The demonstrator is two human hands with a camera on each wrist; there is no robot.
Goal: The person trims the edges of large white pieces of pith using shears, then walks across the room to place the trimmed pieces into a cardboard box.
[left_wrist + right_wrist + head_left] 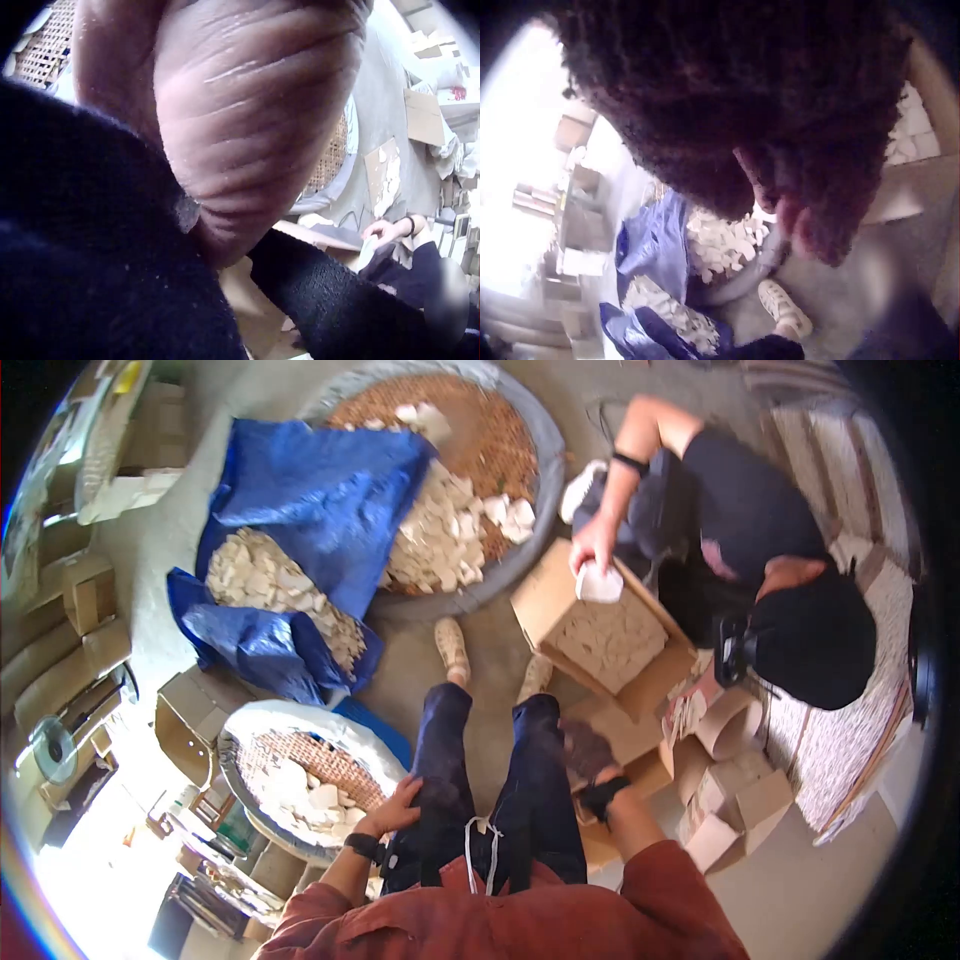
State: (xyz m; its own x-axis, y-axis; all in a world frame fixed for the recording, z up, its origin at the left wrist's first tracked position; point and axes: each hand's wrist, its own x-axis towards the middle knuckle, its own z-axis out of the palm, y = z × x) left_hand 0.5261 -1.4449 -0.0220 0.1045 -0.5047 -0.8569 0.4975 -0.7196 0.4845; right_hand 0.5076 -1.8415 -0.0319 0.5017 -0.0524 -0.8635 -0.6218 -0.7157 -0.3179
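My left hand [395, 810] is bare and rests on my left thigh, near the knee. Its palm side [255, 97] fills much of the left wrist view, against dark trouser cloth. My right hand [588, 750] wears a dark knitted glove and is beside my right knee, by a cardboard flap [615, 725]. Seen from the right wrist, the gloved hand [765, 127] hangs with loosely bent fingers, nothing visible in them. Ahead, a cardboard box [545, 610] holds many flat, pale pieces [610, 645]. Another person's hand [596, 545] holds a white piece [599, 582] over it.
A large round basket [545, 470] with a grey rim holds pale pieces and a blue tarp [300, 490]. Left of me stands a smaller round basket [240, 735] with more pieces. Opened cartons [735, 810] lie at right; the other person [750, 500] crouches beyond the box.
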